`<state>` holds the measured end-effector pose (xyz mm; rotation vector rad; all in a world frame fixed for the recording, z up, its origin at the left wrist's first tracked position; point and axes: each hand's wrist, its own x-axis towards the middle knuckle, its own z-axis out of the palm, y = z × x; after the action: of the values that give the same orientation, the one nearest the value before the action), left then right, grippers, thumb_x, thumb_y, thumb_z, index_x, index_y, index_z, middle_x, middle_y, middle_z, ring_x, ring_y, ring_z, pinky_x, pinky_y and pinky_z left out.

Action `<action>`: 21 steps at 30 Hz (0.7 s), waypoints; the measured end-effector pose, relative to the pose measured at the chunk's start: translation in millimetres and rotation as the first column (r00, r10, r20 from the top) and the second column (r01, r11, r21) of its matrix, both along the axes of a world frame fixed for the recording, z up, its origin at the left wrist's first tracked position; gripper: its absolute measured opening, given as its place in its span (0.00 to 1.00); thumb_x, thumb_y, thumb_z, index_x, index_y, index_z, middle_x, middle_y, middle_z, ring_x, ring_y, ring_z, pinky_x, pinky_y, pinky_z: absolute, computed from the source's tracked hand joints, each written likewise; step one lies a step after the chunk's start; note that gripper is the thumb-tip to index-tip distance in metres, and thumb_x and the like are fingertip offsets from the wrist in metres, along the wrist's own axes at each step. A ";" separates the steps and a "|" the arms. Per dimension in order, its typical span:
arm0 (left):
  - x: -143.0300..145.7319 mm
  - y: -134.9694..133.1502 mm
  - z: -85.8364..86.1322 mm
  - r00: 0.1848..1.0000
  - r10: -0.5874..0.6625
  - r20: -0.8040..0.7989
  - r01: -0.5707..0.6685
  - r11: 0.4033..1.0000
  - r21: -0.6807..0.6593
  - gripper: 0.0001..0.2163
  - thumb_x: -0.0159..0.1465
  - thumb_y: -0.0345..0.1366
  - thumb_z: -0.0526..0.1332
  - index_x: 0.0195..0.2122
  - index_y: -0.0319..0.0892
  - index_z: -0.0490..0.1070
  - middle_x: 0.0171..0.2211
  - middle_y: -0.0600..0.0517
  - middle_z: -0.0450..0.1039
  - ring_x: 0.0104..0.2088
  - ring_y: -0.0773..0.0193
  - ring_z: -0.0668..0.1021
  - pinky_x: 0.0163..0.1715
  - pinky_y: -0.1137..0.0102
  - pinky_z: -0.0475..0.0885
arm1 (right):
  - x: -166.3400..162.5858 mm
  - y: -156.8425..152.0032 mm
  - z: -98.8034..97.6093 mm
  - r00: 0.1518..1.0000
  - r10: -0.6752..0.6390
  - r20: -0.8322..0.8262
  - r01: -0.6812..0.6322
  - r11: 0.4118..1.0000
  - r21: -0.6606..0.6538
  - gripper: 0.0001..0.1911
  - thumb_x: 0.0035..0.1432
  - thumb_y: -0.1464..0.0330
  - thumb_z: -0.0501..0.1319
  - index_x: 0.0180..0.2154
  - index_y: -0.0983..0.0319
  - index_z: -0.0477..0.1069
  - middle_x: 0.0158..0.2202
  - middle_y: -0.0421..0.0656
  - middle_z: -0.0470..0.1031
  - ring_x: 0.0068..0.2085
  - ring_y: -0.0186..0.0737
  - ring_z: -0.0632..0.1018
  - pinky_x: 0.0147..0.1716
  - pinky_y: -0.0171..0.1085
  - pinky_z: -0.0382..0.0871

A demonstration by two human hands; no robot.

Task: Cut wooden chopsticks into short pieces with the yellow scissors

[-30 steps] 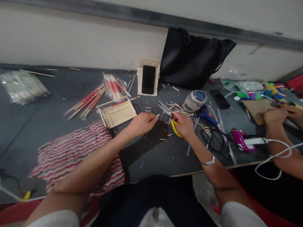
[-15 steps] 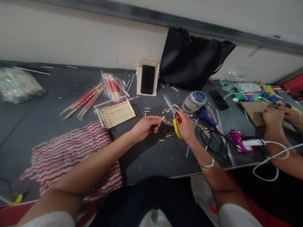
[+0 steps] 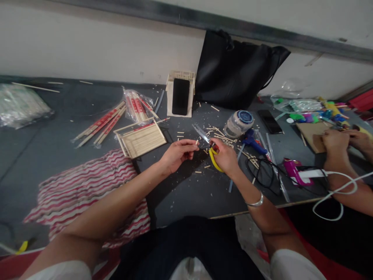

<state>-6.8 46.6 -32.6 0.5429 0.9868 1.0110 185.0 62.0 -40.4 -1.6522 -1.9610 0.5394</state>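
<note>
My left hand pinches a short wooden stick piece between thumb and fingers above the dark mat. My right hand grips yellow-handled scissors, blades open and pointing up-left, their tips close to the stick piece. Several cut stick bits and wood crumbs lie scattered around both hands. A flat frame of glued sticks sits just left of my left hand.
Red-wrapped chopsticks and a bag of them lie at left, a striped cloth nearer me. A phone in a stick stand, black bag, glue jar, blue and pink glue guns with cables. Another person's hands work at right.
The scissor blades swung from upright to pointing up-left and opened slightly. My left hand stayed pinching the stick piece, shifting a little toward the blades.
</note>
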 end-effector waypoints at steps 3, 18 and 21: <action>2.2 -4.1 1.4 0.998 -0.057 0.009 0.057 0.998 -0.011 0.06 0.51 0.28 0.73 0.28 0.39 0.78 0.28 0.51 0.80 0.22 0.73 0.73 0.24 0.76 0.67 | 0.4 -1.8 5.6 0.914 -0.038 -0.405 0.037 0.999 -0.010 0.19 0.48 0.70 0.66 0.45 0.56 0.73 0.29 0.36 0.76 0.28 0.36 0.75 0.31 0.37 0.70; 16.4 -18.5 0.6 0.991 -0.101 0.085 0.103 0.994 -0.021 0.05 0.55 0.29 0.72 0.27 0.37 0.78 0.25 0.50 0.79 0.24 0.70 0.78 0.24 0.76 0.71 | -19.1 -23.3 8.2 0.675 -0.041 -0.736 -0.119 0.979 -0.163 0.24 0.47 0.58 0.70 0.44 0.55 0.64 0.28 0.33 0.71 0.24 0.32 0.73 0.21 0.33 0.69; 16.3 -18.6 1.8 0.991 -0.098 0.094 0.099 0.995 -0.008 0.05 0.55 0.30 0.72 0.27 0.38 0.77 0.25 0.51 0.80 0.24 0.70 0.78 0.23 0.76 0.71 | -17.9 -24.5 8.8 0.710 -0.015 -0.704 -0.119 0.983 -0.142 0.23 0.50 0.58 0.69 0.45 0.55 0.65 0.30 0.34 0.71 0.26 0.33 0.74 0.23 0.34 0.70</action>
<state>9.5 28.1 -30.8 0.5240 0.8742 0.9339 167.1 37.5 -31.7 -1.2051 -1.4017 1.2002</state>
